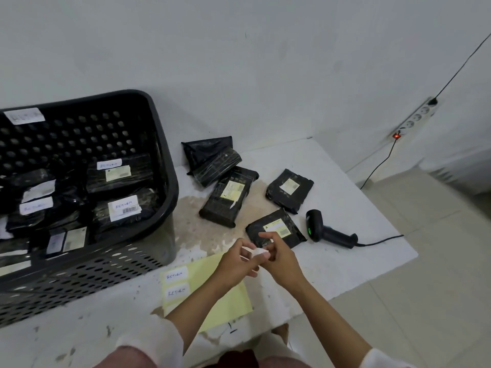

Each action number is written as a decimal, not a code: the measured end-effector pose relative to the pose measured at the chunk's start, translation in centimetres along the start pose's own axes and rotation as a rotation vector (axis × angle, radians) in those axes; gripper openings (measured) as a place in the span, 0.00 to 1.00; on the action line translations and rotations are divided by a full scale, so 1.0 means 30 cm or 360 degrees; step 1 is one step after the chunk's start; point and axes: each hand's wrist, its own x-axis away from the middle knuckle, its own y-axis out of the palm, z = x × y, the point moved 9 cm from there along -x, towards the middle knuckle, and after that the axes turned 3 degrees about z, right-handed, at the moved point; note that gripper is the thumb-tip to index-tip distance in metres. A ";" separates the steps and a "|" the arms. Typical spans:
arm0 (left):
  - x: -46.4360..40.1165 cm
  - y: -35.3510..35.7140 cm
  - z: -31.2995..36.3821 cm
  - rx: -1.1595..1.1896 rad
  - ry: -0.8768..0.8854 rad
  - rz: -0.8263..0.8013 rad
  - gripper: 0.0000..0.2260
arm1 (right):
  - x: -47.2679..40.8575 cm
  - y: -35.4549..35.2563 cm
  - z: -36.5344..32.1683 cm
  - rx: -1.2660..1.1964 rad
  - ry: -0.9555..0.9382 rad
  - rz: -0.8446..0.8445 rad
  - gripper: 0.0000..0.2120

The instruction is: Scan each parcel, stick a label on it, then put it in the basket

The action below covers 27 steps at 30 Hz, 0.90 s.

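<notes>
Five black plastic-wrapped parcels [224, 200] loose on white worktop [345, 208]; both hands, left [233, 262] and right [279, 257], pinching one small white label [256, 252]; two labels left on yellow sheet [225, 301]; one black scanner [329, 232].

There is just one camera, worn on the person's head. It looks forward and down from close above the desk [345, 261], with the wall [239, 62] behind and the floor [425, 288] on the right.
</notes>
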 end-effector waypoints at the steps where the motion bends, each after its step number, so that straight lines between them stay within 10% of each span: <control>1: -0.017 0.010 -0.004 0.0009 -0.0032 0.0017 0.18 | -0.016 0.001 0.006 0.0023 -0.0002 -0.0028 0.23; 8: -0.146 0.015 -0.032 0.0314 -0.0246 0.0351 0.03 | -0.168 -0.084 0.093 -0.0022 0.0166 -0.0207 0.18; 27: -0.402 0.049 -0.054 0.0202 -0.0392 0.1177 0.10 | -0.574 -0.167 0.187 0.0640 0.0056 -0.0197 0.07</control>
